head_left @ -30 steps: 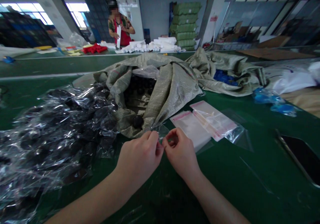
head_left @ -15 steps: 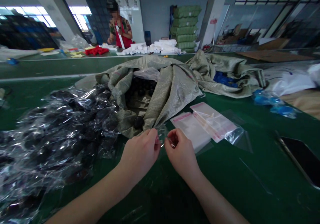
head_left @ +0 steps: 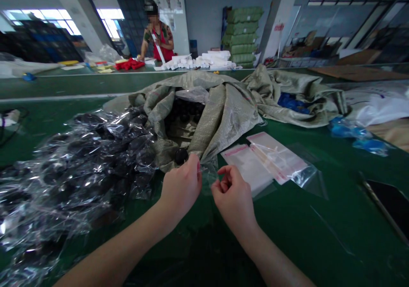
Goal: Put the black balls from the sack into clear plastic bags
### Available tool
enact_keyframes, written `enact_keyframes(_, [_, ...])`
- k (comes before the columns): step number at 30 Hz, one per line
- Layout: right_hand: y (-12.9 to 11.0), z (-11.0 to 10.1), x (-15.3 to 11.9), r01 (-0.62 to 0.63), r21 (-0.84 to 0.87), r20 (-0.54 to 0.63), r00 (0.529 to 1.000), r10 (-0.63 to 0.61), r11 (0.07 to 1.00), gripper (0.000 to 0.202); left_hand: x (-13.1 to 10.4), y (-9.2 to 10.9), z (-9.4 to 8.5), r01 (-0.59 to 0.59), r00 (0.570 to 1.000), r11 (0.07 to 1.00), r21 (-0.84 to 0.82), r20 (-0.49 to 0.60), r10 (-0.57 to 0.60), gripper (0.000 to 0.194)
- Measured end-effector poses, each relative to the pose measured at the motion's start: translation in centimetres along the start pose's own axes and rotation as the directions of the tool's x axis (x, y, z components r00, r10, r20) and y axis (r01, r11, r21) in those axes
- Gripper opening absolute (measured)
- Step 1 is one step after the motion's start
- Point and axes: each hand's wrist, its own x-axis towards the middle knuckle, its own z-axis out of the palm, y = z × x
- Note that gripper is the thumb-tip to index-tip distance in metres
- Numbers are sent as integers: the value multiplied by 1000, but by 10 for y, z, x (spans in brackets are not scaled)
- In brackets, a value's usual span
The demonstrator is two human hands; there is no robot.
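Observation:
My left hand (head_left: 182,187) is closed, pinching a clear plastic bag (head_left: 209,172) by its left side. On the bag's right side, my right hand (head_left: 234,193) has thumb and fingers curled together at the film. Just beyond my left hand a black ball (head_left: 181,155) lies at the mouth of a woven sack (head_left: 207,120), which holds more black balls (head_left: 185,117). To the left spreads a heap of dark balls in clear bags (head_left: 105,167). Flat clear bags with pink strips (head_left: 271,157) lie to the right of my hands.
A phone (head_left: 388,206) lies at the right edge. Another sack (head_left: 297,95) with blue items stands behind, near blue wrapped pieces (head_left: 358,135). Across the table a person in a red apron (head_left: 159,39) stands by white boxes (head_left: 201,61).
My left hand has risen slightly, and the bag film between my hands is spread wider. The whole view has shifted a little, moving the scene to the right.

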Motion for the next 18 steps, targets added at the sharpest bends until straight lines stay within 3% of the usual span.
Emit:
enact_keyframes(6, [0,3,-1,3,-69,-38,999,-6,998,21,-3,1,-1,-30,999,998,-55,-13,29,6])
enact_keyframes(12, [5,4,6,-45,-91,-84,996,37,995,20,-9,4,-5,-105,988,990,-91,-124,93,5])
enact_keyframes(18, [10,2,10,-80,48,-53,995,82,996,14,-15,7,-8,-238,960,968,-82,-168,222,9])
